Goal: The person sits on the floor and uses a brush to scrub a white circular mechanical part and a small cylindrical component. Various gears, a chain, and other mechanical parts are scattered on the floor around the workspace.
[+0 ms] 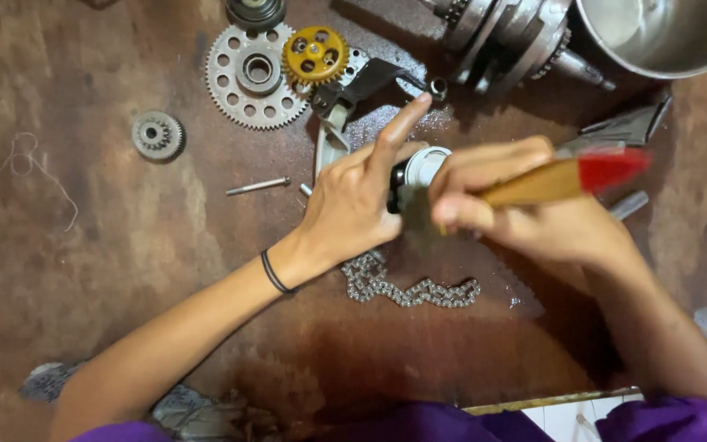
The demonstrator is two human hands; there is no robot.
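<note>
My left hand (353, 200) grips a small round metal part (421, 168), white and black, held above the worn brown bench, with the index finger stretched out over it. My right hand (525, 213) is closed on a paintbrush with a wooden handle and a red end (570, 176); its bristle end meets the metal part between the two hands. A black band sits on my left wrist. Just below the hands lies a steel chain (411, 290).
At the back lie a large toothed steel gear (249, 102), a yellow gear (315, 55), a black and silver lever arm (345, 98), a crankshaft (509, 33) and a metal bowl (664, 37). A small gear (157, 135) and a pin (257, 187) lie left.
</note>
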